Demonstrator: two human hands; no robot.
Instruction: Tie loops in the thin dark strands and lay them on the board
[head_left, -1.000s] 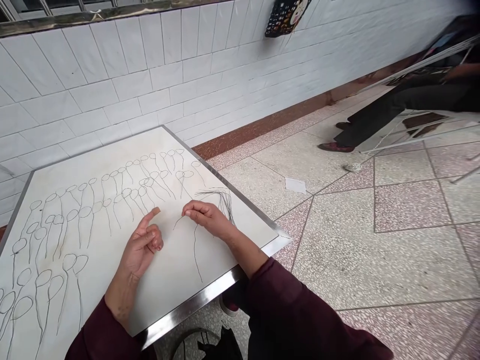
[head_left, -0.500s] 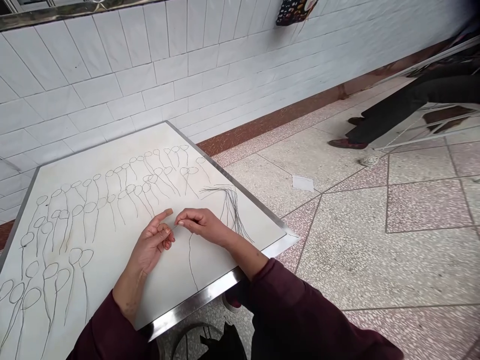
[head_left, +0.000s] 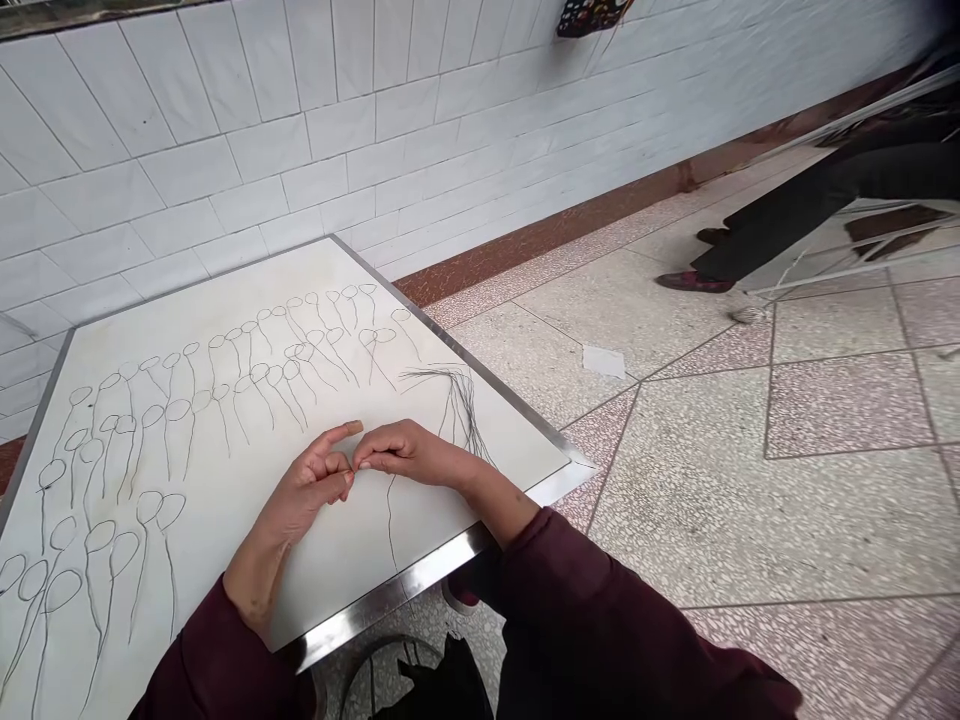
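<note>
Above the white table, my left hand has its index finger stretched out, with thumb and other fingers pinched at the wire. My right hand meets its fingertips, thumb and forefinger pressed together on the same thin dark wire. The wire hangs down from beneath my right hand towards the metal table edge. Its end between the fingertips is too small to make out. Beyond my right hand lies a bundle of loose dark wires. Several looped wires lie in rows on the left and far parts of the table.
A white tiled wall stands behind the table. On the floor at right lies a white scrap. A seated person's dark-trousered legs reach in from the far right. Below the table edge is a black object.
My fingertips have come together, my left hand moving slightly right. The hanging wire has shifted and now reaches over the table's metal edge. The view has shifted slightly.
</note>
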